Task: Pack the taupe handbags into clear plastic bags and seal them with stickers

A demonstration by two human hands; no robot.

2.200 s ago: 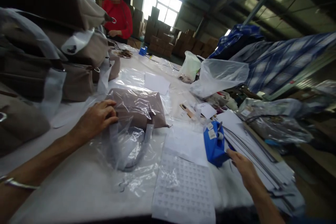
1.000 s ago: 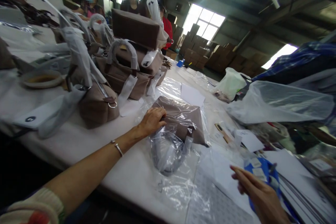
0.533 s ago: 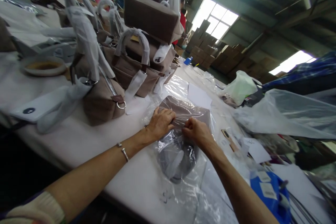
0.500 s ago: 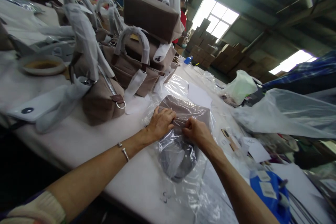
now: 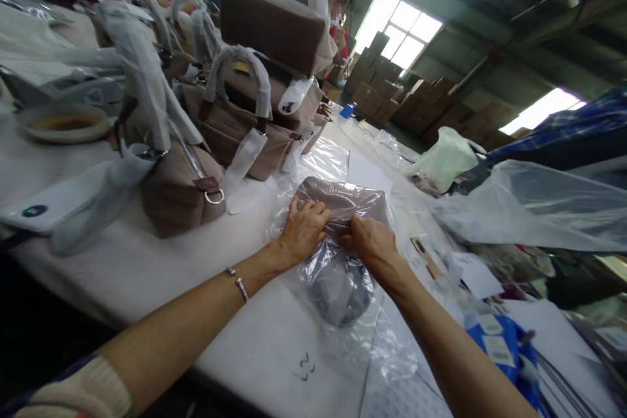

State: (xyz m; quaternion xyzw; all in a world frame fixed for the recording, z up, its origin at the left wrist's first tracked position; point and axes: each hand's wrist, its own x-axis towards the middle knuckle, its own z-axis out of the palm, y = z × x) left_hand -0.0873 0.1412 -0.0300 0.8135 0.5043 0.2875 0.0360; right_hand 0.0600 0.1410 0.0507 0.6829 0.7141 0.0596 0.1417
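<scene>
The left hand [image 5: 304,228] is narrow, fingers curled on the near left side of a taupe handbag [image 5: 343,192]; whether it pinches the film, I cannot tell. The right hand [image 5: 373,241] is closed, thumb to fingers, on the clear wrapper [image 5: 360,339] around that bag. The handbag lies on the white table [image 5: 259,339], its handle loop [image 5: 343,320] toward the person.

A strip of tabletop separates the left forearm from an upright bag [image 5: 183,202], and more tabletop runs down to the near edge, which slants below that forearm. A white device [image 5: 53,199] sits by the edge at far left.

The right side is tighter: a printed sheet [image 5: 396,395] reaches under the right forearm, a blue tape dispenser [image 5: 502,339] stands just beside it, and a phone [image 5: 420,248] lies near the handbag's right end. Behind the handbag, a white sheet [image 5: 366,170] lies close.
</scene>
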